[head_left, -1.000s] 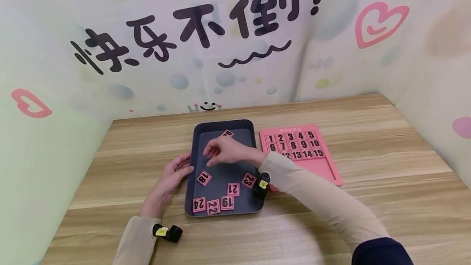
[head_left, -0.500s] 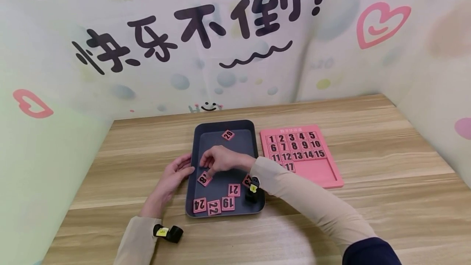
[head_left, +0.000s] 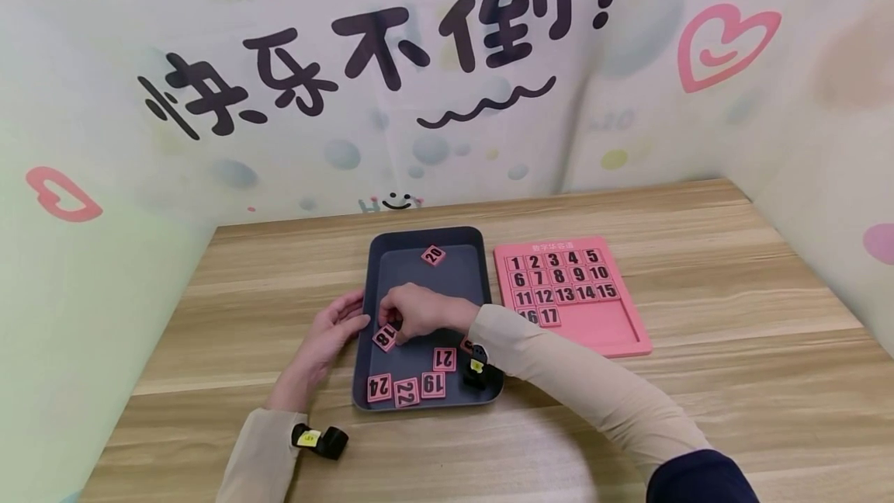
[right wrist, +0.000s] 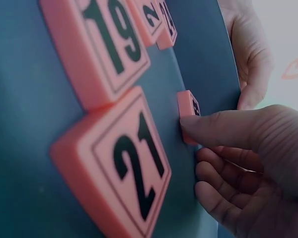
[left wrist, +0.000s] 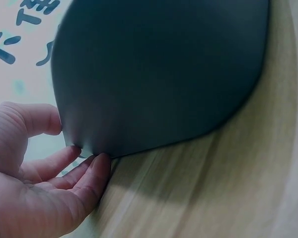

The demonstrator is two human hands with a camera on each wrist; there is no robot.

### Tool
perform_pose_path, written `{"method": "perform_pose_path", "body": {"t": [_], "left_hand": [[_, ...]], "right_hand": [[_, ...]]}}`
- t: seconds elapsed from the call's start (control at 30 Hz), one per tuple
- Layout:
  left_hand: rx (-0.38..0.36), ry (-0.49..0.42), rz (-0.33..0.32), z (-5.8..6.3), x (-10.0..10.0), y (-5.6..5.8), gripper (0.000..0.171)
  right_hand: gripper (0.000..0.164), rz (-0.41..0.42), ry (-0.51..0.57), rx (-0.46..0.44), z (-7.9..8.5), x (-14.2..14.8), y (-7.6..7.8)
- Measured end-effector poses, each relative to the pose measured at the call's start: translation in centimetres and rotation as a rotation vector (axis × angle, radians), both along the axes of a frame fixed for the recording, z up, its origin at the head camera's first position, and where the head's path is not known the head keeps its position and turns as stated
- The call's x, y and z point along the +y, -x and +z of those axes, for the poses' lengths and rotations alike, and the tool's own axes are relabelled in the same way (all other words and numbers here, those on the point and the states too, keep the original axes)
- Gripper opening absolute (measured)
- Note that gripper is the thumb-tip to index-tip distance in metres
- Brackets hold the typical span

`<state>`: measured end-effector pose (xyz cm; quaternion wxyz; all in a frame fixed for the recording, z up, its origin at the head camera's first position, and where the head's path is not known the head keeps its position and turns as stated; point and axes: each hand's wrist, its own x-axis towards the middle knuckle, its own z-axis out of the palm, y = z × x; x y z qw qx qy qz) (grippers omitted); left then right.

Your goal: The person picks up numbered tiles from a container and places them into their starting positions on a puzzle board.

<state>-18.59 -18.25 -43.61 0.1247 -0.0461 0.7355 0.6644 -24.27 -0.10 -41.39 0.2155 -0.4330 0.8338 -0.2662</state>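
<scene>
In the head view, a dark grey tray [head_left: 426,309] lies on the table with several loose pink number tiles in it. My right hand [head_left: 419,310] reaches into the tray and pinches the tile marked 18 [head_left: 385,338] between thumb and fingers. The right wrist view shows the thumb against the side of that 18 tile [right wrist: 188,111]. My left hand [head_left: 334,332] rests at the tray's left side, its fingertips touching the outer wall, as the left wrist view also shows. A pink number board [head_left: 601,332] stands right of the tray, holding tiles 1 to 17 in rows.
Inside the tray lie tiles 20 [head_left: 433,255], 21 [head_left: 443,359], 19 [head_left: 433,386], 22 [head_left: 407,392] and 24 [head_left: 379,387]. Another tile is mostly hidden under the right wrist. A printed cloth [head_left: 293,154] hangs behind the wooden table [head_left: 733,293].
My right hand has moved down over the tray to the 18 tile and now pinches it, turning it slightly. Tile 20 has come fully into view. The left hand has stayed put.
</scene>
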Motion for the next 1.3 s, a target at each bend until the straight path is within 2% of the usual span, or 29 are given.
{"method": "perform_pose_path", "body": {"t": [0.13, 0.47, 0.93, 1.1, 1.3], "left_hand": [[0.009, -0.010, -0.009, 0.1, 0.1, 0.0, 0.052], [0.006, -0.005, 0.004, 0.0, 0.1, 0.1, 0.051], [-0.004, -0.009, 0.011, 0.1, 0.2, 0.0, 0.052], [-0.006, -0.003, 0.013, 0.0, 0.2, 0.0, 0.053], [-0.009, 0.002, 0.016, 0.0, 0.3, -0.1, 0.053]], "right_hand": [[0.019, 0.013, -0.010, 0.036, 0.0, 0.0, 0.0], [0.021, -0.027, 0.068, -0.002, 0.8, 1.8, 0.2], [0.026, -0.160, 0.326, 0.043, 5.2, 7.3, -0.5], [0.025, -0.199, 0.331, 0.014, 5.3, 10.2, -0.7], [0.022, -0.267, 0.312, 0.005, 4.2, 14.7, -1.2]]}}
